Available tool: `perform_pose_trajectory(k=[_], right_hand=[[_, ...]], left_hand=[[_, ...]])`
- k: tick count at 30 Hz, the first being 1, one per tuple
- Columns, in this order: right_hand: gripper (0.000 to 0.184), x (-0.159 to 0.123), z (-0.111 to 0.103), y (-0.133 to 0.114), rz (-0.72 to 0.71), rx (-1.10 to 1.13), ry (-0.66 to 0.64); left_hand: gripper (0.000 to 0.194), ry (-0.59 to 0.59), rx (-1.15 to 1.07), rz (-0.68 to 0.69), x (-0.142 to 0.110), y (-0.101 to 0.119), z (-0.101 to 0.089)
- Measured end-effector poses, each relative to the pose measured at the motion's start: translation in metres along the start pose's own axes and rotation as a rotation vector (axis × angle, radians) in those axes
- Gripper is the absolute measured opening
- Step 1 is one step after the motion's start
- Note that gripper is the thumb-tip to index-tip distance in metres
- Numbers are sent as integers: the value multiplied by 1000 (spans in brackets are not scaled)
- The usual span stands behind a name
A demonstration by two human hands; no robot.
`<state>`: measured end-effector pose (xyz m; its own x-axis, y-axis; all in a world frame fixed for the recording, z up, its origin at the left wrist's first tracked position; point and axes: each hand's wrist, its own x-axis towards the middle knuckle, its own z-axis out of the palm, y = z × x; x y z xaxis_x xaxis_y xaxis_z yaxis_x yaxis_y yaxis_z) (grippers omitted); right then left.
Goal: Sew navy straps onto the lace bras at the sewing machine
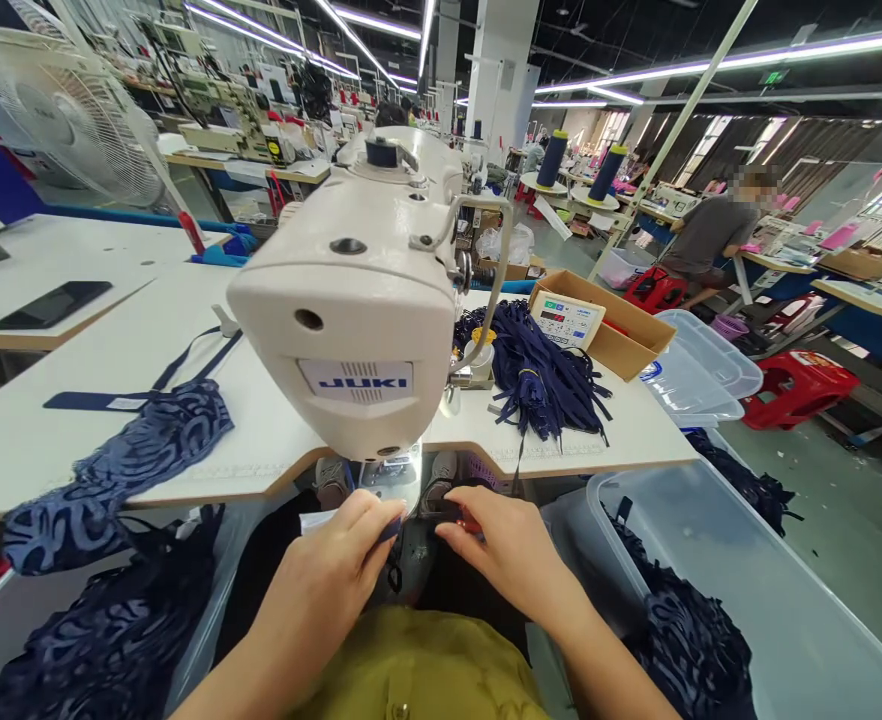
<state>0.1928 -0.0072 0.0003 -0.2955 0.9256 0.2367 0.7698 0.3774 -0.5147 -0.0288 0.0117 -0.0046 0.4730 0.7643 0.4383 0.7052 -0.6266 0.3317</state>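
My left hand (340, 550) is closed in front of the sewing machine (343, 290), pinching a small piece of navy fabric (391, 529) between thumb and fingers. A white edge shows behind its knuckles. Level with it, my right hand (505, 540) is closed with thumb and fingertips curled; a dark strip and a red spot show there, but I cannot make out what it holds. A bundle of navy straps (538, 375) lies right of the machine. On the left of the table rests a navy patterned bra (148, 445), partly hanging over the edge.
Clear plastic bins with dark garments stand at my left and right; the right bin (771, 570) is close to my arm. A cardboard box (613, 330) and a control panel (567, 318) sit at the back right. A phone (52, 305) lies far left. Another person (718, 235) sits beyond.
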Motion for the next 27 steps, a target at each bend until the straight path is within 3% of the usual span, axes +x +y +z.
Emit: perform_pose_trajectory(k=[9,12,18,22,27], right_hand=[[24,15,5,3,-73,-87,-32],[22,21,5,21,58,-29,42],[30,43,13,82,495,-102,145],[34,52,24,110,579,-141,158],[34,54,35,121,607,-155,137]], left_hand=[[21,0,17,0,4,-2,-1],[18,104,40,-48,8,-3,-5],[14,341,124,-126,16,-5,-11],[10,347,163,-139,20,-4,-12],[12,341,118,-120,22,-2,-12]])
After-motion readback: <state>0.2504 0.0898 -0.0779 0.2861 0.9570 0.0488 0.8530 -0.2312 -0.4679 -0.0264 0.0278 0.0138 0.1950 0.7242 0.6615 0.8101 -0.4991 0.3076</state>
